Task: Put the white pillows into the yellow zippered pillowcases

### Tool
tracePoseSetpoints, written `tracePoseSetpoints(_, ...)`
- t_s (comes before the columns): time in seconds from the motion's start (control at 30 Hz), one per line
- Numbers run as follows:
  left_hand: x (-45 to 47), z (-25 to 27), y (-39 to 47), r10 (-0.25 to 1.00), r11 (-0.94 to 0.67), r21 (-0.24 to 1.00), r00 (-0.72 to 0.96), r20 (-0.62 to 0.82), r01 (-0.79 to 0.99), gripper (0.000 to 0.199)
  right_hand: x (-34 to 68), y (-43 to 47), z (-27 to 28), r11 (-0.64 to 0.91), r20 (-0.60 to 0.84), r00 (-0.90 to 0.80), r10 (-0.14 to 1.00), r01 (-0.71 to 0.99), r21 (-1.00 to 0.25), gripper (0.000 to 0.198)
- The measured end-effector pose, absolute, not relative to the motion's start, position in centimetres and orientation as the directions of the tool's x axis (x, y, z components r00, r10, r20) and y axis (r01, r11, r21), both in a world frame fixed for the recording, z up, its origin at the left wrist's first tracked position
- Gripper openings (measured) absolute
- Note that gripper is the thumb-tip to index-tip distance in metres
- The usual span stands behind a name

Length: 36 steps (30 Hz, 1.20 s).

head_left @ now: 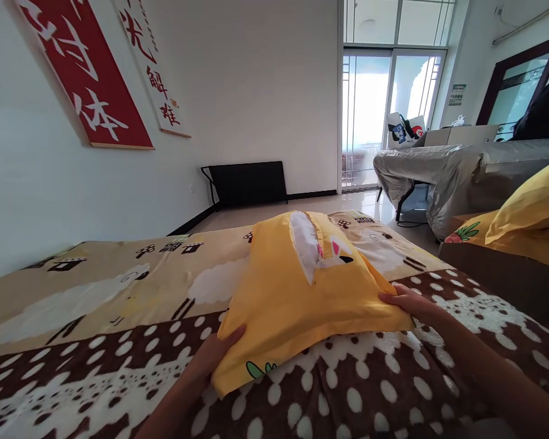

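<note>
A yellow pillow [274,286] lies in front of me on a patterned blanket [165,311]. Its cover gapes in a long slit, and a white pillow insert [303,241] shows through. Printed on the yellow cloth are a pink, white and black figure and green leaves. At the near left corner my left hand [222,350] grips the cover, thumb on top and fingers hidden beneath. My right hand [405,302] pinches the right edge the same way, its thumb lying on the fabric.
On the right, more yellow bedding [531,207] rests on a brown box [498,271]. Behind it stands a table under a silvery plastic cover [421,160], with bags and boxes on it. A folded black frame [249,183] leans against the far wall near the sliding glass door [366,122].
</note>
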<state>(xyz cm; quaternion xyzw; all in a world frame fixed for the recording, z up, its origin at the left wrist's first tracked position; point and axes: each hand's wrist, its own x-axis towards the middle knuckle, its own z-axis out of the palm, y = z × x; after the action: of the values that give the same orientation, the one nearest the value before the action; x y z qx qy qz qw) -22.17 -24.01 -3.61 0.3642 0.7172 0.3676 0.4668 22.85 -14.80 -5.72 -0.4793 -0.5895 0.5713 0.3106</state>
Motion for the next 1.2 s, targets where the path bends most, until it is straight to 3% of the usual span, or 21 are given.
tracePoseSetpoints(0.23, -22.6, -2.8, -23.8, 0.854, 0.52, 0.784, -0.184, -0.487, 0.339, 0.048, 24.9, -14.1, -6.3, -0.127, -0.246, -0.371, 0.896, 0.317, -0.94, 0.048)
tracePoseSetpoints(0.4, -23.5, -2.5, -24.3, 0.846, 0.53, 0.805, -0.1, -0.523, 0.266, 0.06, 26.5, -13.8, -6.6, -0.115, -0.274, -0.369, 0.888, 0.398, -0.91, 0.047)
tracePoseSetpoints(0.6, -25.1, -3.0, -25.5, 0.861, 0.502, 0.856, 0.027, -0.509, 0.124, 0.046, 26.1, -13.6, -5.4, -0.098, -0.261, -0.449, 0.854, 0.354, -0.93, 0.047)
tracePoseSetpoints(0.73, -22.0, -3.5, -25.0, 0.861, 0.498, 0.858, -0.041, -0.507, -0.126, 0.055, 20.9, -14.4, -4.3, -0.191, -0.21, -0.405, 0.89, 0.086, -0.978, 0.049)
tracePoseSetpoints(0.87, -19.1, -3.5, -24.2, 0.886, 0.412, 0.9, -0.166, -0.433, -0.144, 0.053, 16.7, -14.5, -4.3, -0.086, -0.055, -0.309, 0.95, -0.089, -0.992, 0.057)
tracePoseSetpoints(1.03, -20.5, -4.3, -25.0, 0.846, 0.454, 0.87, -0.212, -0.489, -0.192, 0.055, 20.1, -14.7, -6.2, -0.152, -0.157, -0.253, 0.955, 0.037, -0.988, 0.048)
tracePoseSetpoints(1.13, -20.7, -4.1, -24.8, 0.804, 0.53, 0.812, -0.159, -0.573, -0.244, 0.05, 21.1, -15.0, -6.9, -0.274, -0.283, -0.329, 0.901, 0.075, -0.959, 0.043)
tracePoseSetpoints(1.2, -20.2, -1.3, -23.2, 0.814, 0.514, 0.828, -0.178, -0.553, -0.223, 0.043, 19.9, -14.2, -5.2, -0.269, -0.292, -0.365, 0.884, 0.114, -0.956, 0.034)
